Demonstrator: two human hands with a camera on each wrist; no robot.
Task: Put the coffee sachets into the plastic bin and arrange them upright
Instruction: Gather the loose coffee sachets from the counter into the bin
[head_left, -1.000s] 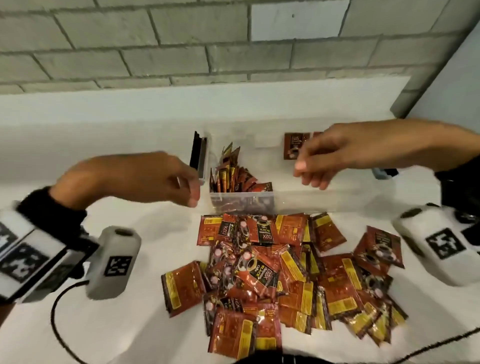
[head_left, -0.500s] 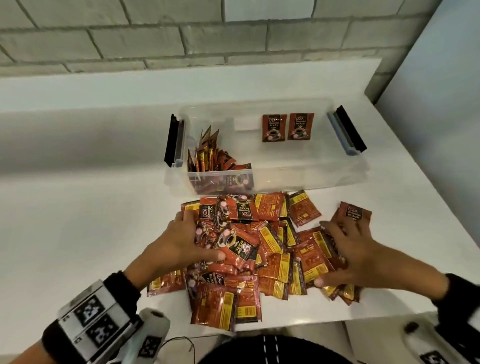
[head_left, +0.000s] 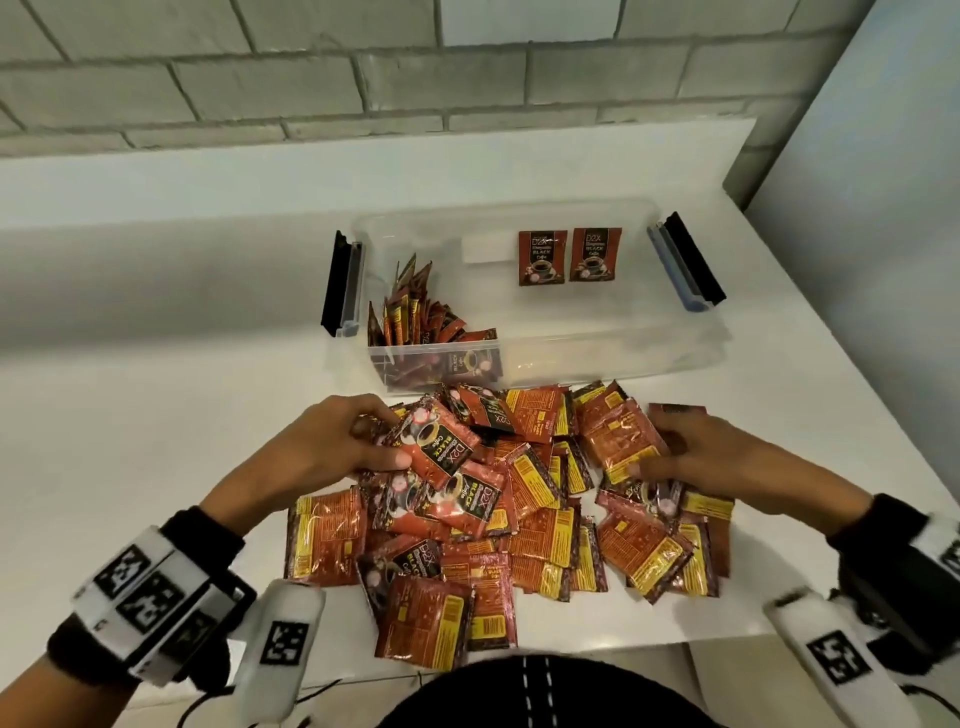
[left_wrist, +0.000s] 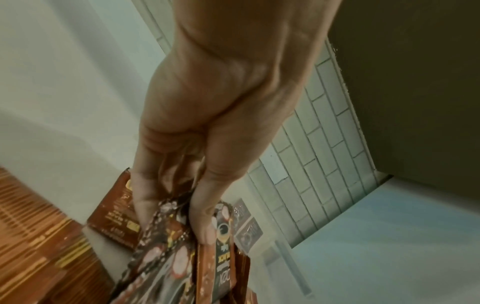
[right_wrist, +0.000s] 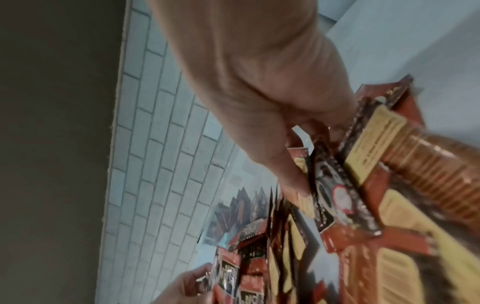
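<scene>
Brickwork of pale grey block (head_left: 311, 67) is seen behind a white tabletop (head_left: 156, 405), with a white ledge between the two and a plain pale wall (head_left: 883, 208) closing the room at the right. Near the back of the tabletop a clear plastic bin (head_left: 597, 358) is set, its black latch handles (head_left: 340, 283) flipped outward at both ends. Inside it, a row of coffee sachets (head_left: 410, 317) is packed upright at the left end, and two more sachets (head_left: 566, 254) are propped against the far wall. Between the bin and the tabletop's front edge a heap of red and yellow sachets (head_left: 540, 493) is spread, several overlapping. The left hand (head_left: 332, 447) is laid on the heap's left side, its grip closed on a black-faced sachet (head_left: 436, 447) pinched under the thumb. The right hand (head_left: 696, 457) is pressed into the heap's right side, its grip clenched on a few sachets between thumb and fingers. Marker-printed wrist bands (head_left: 150, 587) and black cables are visible at the lower edge.
</scene>
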